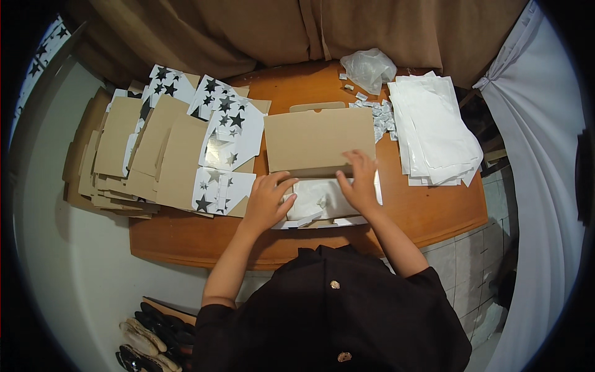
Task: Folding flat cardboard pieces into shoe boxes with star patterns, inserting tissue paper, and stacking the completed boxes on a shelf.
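In front of me lies a cardboard box with its brown lid (pixel 319 139) raised and tipped back. White tissue paper (pixel 310 197) covers what is inside, so the contents are hidden. My left hand (pixel 268 199) rests at the box's left end, fingers spread over the edge of the paper. At the right end is my right hand (pixel 361 181), its fingers apart and slightly blurred, reaching toward the lower part of the lid. Neither hand holds anything that I can see.
Flat cardboard box blanks (pixel 170 152), some printed with stars, are heaped on the table's left. White paper sheets (pixel 434 130) lie stacked at right. Small white sachets (pixel 381 116) and a clear plastic bag (pixel 370 69) sit behind the box. Shoes (pixel 155 335) stand on the lower left.
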Available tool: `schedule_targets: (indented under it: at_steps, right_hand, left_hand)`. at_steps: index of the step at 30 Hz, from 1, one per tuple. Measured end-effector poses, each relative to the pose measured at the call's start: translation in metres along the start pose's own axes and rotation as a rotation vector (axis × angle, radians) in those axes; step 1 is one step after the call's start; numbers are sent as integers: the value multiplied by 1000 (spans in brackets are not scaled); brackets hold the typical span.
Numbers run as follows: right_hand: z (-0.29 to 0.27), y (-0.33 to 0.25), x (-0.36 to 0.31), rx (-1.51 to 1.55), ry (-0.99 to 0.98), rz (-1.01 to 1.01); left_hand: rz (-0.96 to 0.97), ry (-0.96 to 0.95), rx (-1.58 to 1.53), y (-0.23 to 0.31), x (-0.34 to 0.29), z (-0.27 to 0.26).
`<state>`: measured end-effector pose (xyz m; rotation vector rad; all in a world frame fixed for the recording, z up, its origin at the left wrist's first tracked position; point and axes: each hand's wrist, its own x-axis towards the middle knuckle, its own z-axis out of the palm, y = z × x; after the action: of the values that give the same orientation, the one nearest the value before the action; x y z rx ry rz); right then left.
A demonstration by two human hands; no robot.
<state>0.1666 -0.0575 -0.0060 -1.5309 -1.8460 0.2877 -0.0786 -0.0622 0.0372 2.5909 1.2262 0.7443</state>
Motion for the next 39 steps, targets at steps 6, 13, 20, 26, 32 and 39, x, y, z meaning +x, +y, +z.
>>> schedule_targets:
  at_steps: [6, 13, 20, 26, 32, 39]
  right_hand:
    - [0, 54, 16, 94, 422, 170]
    - [3, 60, 13, 862, 313, 463]
    - [-11, 64, 10, 960, 438, 314]
    - [-24, 34, 2, 760, 453, 220]
    - [-20, 31, -16, 687, 456, 252]
    - [-12, 30, -47, 394, 415, 124]
  left_hand:
    - [-82, 318, -50, -5, -75, 36]
    - [-136, -3, -28, 3, -81, 60]
    - [-30, -25, 66, -18, -53, 68]
    - [-98, 180, 287, -12, -31, 87]
    - [57, 354, 329, 18, -26, 114]
    - [54, 392, 318, 21, -39, 119]
